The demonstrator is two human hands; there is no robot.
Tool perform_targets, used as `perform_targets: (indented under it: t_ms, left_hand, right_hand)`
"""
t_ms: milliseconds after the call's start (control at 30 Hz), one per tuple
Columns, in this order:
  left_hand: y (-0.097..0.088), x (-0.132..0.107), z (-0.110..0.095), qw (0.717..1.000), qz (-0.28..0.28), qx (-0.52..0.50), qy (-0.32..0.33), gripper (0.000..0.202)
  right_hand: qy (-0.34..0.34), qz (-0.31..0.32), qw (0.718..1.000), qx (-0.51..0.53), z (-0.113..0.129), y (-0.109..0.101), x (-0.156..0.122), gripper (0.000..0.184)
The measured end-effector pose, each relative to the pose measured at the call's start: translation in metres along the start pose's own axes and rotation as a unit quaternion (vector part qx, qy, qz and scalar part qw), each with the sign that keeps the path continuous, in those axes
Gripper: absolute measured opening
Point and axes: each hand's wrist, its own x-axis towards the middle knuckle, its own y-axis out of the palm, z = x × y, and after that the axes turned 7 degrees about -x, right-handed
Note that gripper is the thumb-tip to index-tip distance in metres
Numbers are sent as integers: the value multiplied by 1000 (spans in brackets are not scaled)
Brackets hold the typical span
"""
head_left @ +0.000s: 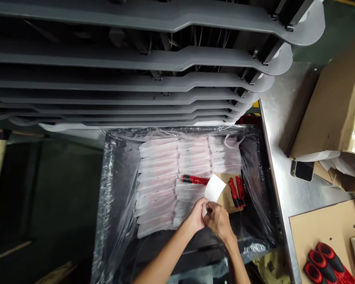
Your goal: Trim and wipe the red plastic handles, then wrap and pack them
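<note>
My left hand [197, 216] and my right hand [218, 221] meet over the lined bin, fingers closed at the lower end of a white paper-like sleeve [215, 188]. Its upper end points away from me, and my fingers cover its lower part. Just beyond it, a red and black plastic part [191, 179] lies across the wrapped pieces. Two more such parts [237, 192] rest on a cardboard piece [223, 203], to the right of my hands. White-wrapped pieces [158, 181] fill the bin in three columns, with a reddish tint showing through.
Clear plastic film [112, 213] lines the bin. Grey curved panels [136, 83] overhang its far side. On the metal table [284, 118] at right stand a cardboard box [328, 102], a phone [304, 170], and several red and black parts [325, 260] on cardboard.
</note>
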Motion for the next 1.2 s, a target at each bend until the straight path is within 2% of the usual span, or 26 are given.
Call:
perform_targets:
  t_ms: [133, 267, 367, 500, 600, 733, 867, 1067, 1200]
  left_hand:
    - [-3, 9, 9, 997, -38, 3, 62, 26]
    - [-6, 10, 3, 992, -68, 4, 109, 17]
    - [-1, 5, -4, 993, -58, 9, 106, 15]
    - [11, -1, -6, 995, -32, 17, 93, 21]
    - [17, -4, -5, 997, -25, 34, 64, 18]
    - [15, -3, -3, 998, -28, 35, 43, 19]
    - [10, 4, 5, 998, -42, 24, 50, 23]
    - [14, 10, 17, 995, -57, -7, 82, 26]
    - [20, 9, 22, 993, -65, -19, 98, 27]
  right_hand:
    - [11, -5, 998, -57, 6, -5, -5, 17]
    - [68, -45, 993, -83, -2, -5, -10, 17]
    - [88, -54, 990, -94, -7, -1, -12, 17]
    - [45, -40, 991, -118, -9, 8, -14, 21]
    - [12, -39, 991, -126, -10, 11, -17, 26]
    - [10, -75, 990, -121, -14, 13, -20, 18]
    - [-10, -101, 986, -129, -20, 20, -19, 36]
    - [64, -180, 970, -147, -30, 25, -20, 30]
    - [62, -176, 972, -140, -26, 25, -20, 40]
